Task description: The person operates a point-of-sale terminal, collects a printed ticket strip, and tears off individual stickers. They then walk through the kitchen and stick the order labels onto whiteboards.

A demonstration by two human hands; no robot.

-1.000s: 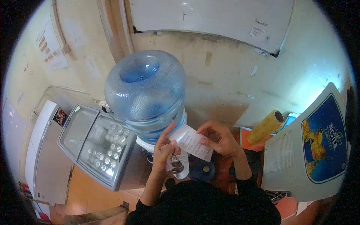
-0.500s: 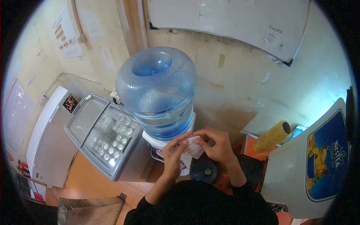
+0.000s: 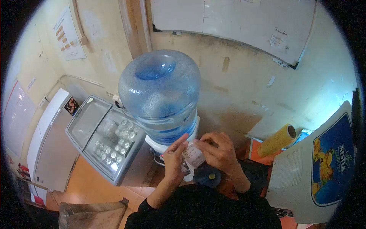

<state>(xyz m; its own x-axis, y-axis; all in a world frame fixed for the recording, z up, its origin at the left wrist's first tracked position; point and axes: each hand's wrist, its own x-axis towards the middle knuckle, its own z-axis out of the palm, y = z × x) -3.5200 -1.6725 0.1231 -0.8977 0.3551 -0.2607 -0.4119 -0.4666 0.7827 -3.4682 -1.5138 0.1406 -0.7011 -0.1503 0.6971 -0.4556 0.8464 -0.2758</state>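
My left hand [image 3: 174, 163] pinches the left edge of a small white printed slip [image 3: 194, 156], its index finger stretched upward. At the slip's upper right corner, the fingertips of my right hand [image 3: 222, 153] are closed on it. Whether it is a single sheet or a thin packet, I cannot tell. Just beyond my hands stands a large blue water bottle [image 3: 160, 95], upside down on a white water dispenser [image 3: 153, 145]. Below the slip is a dark round object [image 3: 202, 180] with a yellowish spot.
A glass-topped chest freezer [image 3: 121, 171] with several cans stands to the left. On the right are a yellow roll [image 3: 276, 141] and a large grey-white NESTEA machine [image 3: 289, 179]. A whiteboard [image 3: 228, 17] hangs on the wall; a chair back [image 3: 91, 215] is at lower left.
The slip has tilted and shifted slightly left and down, showing more of its printed face. My right hand's fingers have moved to its upper corner, and my hands' tips have separated.
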